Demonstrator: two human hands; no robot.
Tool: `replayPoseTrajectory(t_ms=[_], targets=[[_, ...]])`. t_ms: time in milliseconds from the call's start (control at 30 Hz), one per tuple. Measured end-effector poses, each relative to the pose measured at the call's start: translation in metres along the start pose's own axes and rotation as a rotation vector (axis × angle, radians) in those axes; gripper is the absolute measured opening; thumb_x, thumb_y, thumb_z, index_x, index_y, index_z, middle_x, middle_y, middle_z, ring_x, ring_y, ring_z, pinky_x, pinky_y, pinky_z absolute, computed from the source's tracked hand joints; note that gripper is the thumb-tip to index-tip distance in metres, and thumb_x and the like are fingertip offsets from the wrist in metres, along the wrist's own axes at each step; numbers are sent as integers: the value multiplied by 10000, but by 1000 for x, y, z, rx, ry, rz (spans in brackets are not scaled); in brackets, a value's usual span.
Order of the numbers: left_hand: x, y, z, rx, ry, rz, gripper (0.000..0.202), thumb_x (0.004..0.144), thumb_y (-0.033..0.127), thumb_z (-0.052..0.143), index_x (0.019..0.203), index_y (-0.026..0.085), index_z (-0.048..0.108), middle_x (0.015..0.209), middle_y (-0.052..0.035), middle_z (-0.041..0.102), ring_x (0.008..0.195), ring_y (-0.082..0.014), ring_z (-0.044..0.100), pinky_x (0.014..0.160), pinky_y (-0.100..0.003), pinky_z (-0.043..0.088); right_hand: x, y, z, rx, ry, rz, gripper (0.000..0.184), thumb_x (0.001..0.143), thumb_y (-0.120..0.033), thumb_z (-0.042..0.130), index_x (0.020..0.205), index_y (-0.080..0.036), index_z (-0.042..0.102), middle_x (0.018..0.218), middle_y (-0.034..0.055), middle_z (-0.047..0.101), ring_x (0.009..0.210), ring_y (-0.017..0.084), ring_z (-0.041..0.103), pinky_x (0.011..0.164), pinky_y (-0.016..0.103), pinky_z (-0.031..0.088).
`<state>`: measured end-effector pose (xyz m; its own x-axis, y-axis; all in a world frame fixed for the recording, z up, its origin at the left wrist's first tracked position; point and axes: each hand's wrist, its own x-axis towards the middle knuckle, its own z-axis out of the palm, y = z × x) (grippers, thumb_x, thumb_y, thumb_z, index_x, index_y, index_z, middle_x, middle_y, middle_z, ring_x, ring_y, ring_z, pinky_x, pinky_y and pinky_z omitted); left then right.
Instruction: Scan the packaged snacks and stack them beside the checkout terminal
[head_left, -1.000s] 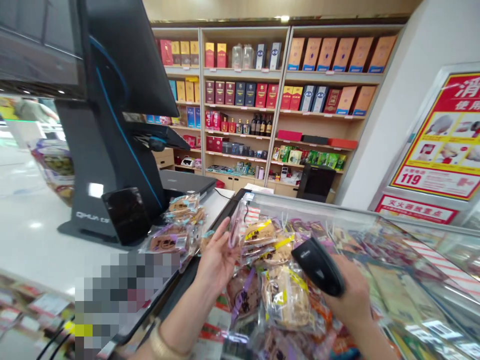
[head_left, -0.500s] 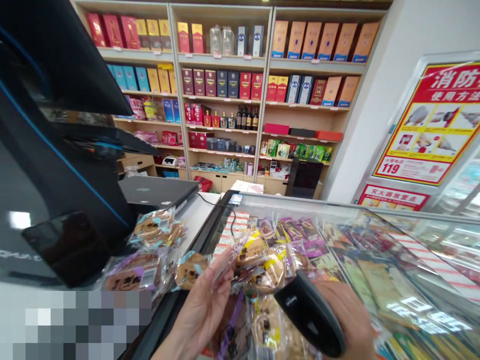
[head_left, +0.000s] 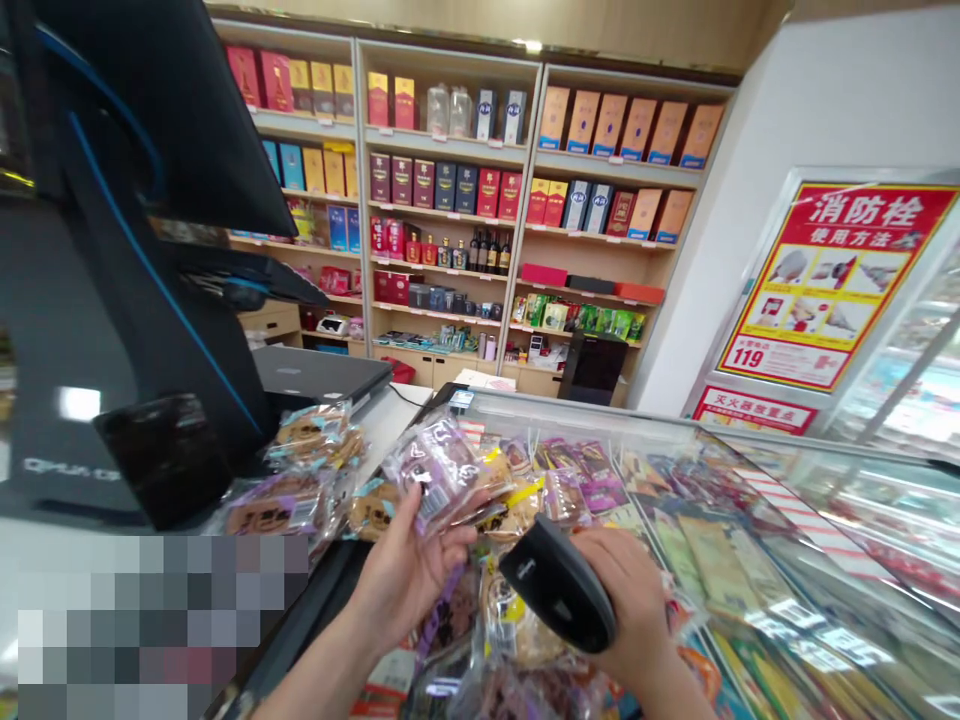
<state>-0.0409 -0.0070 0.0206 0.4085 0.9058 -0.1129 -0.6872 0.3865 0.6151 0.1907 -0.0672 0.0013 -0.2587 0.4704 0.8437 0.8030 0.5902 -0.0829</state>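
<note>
Far left: tall black sales terminal (head_left: pixel 142 330) with blue trim on a white worktop (head_left: pixel 386 425), small glossy black panel (head_left: pixel 166 460) at its foot. Next to it, clear plastic packs with blue bands (head_left: pixel 315 435), round tan contents; nearer the camera, a clear pack with a purple band (head_left: pixel 277 505). Flat dark-grey box (head_left: pixel 322 375) behind those.

Left hand (head_left: pixel 409 565): grip closed on the lower edge of a clear plastic packet with purple print (head_left: pixel 439 470), thumb on the near face. Packet is tilted, raised over the edge of a glass-topped display case (head_left: pixel 585 408), white barcode label visible.

Right of and below it, a loose heap of yellow-banded clear packs (head_left: pixel 525 510) on the glass. Right hand (head_left: pixel 619 580): grip wrapped round a black handheld scanner (head_left: pixel 559 585), held above the heap, nose pointing up-left toward the packet, apart from it.

Far right: red-and-yellow poster (head_left: pixel 836 290) on the white wall.
</note>
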Motion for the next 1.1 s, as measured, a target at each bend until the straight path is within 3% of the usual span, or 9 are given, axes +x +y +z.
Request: replayPoseTrajectory(t_ms=[167, 267, 367, 467, 533, 633, 867, 1033, 1100], targets=[[11, -10, -9, 119, 182, 351, 257, 649, 291, 829, 811, 146, 691, 793, -36, 696, 711, -130, 631, 658, -224, 516, 3, -1, 1, -2, -30, 12, 251, 789, -310, 549, 1011, -206, 602, 858, 66, 659, 749, 205, 620, 676, 332, 450], [18, -14, -19, 347, 232, 473, 248, 635, 315, 835, 719, 141, 679, 697, -25, 673, 646, -124, 604, 624, -221, 485, 3, -1, 1, -1, -83, 23, 255, 777, -278, 543, 1012, -200, 603, 853, 59, 649, 757, 200, 609, 679, 324, 428], [19, -13, -22, 594, 227, 482, 317, 667, 408, 800, 612, 142, 636, 562, -25, 617, 498, -115, 535, 502, -232, 429, 4, -1, 2, 1, -115, 37, 245, 766, -279, 546, 990, -201, 609, 834, 53, 645, 758, 201, 596, 681, 321, 403], [18, -10, -18, 532, 192, 460, 391, 696, 529, 737, 734, 153, 637, 595, -29, 638, 482, -132, 536, 448, -243, 409, 5, -4, 3, 3, -115, 54, 231, 765, -288, 539, 965, -202, 617, 831, 54, 646, 767, 203, 588, 693, 324, 390], [17, -10, -14, 436, 139, 455, 447, 732, 590, 669, 824, 153, 633, 638, -36, 658, 521, -149, 566, 463, -255, 431, 6, -5, 3, 3, -128, 66, 223, 762, -280, 534, 952, -201, 622, 829, 52, 643, 757, 199, 578, 691, 323, 378], [17, -10, -11, 397, 69, 455, 480, 747, 611, 636, 815, 136, 638, 628, -43, 655, 550, -159, 583, 511, -273, 461, 7, -6, 2, 3, -170, 80, 227, 743, -278, 553, 943, -199, 625, 818, 44, 634, 741, 193, 559, 679, 319, 356], [16, -11, -8, 423, 36, 445, 486, 736, 616, 648, 810, 136, 634, 672, -52, 674, 600, -170, 597, 585, -295, 492, 10, -7, 1, 20, -211, 97, 185, 708, -257, 555, 870, -200, 624, 759, 25, 611, 679, 172, 527, 625, 300, 325], [19, -13, -12, 536, 17, 476, 531, 778, 667, 558, 853, 144, 608, 690, -46, 636, 606, -172, 569, 529, -284, 451, 10, -5, 2, 41, -138, 59, 221, 737, -313, 569, 916, -193, 620, 773, 33, 624, 691, 183, 551, 623, 305, 351], [21, -13, -17, 679, 31, 566, 527, 807, 658, 525, 952, 155, 592, 775, -51, 629, 673, -183, 580, 551, -286, 457, 9, 1, 2, 11, -45, 45, 217, 756, -340, 575, 915, -197, 609, 772, 36, 626, 693, 190, 559, 621, 311, 363]])
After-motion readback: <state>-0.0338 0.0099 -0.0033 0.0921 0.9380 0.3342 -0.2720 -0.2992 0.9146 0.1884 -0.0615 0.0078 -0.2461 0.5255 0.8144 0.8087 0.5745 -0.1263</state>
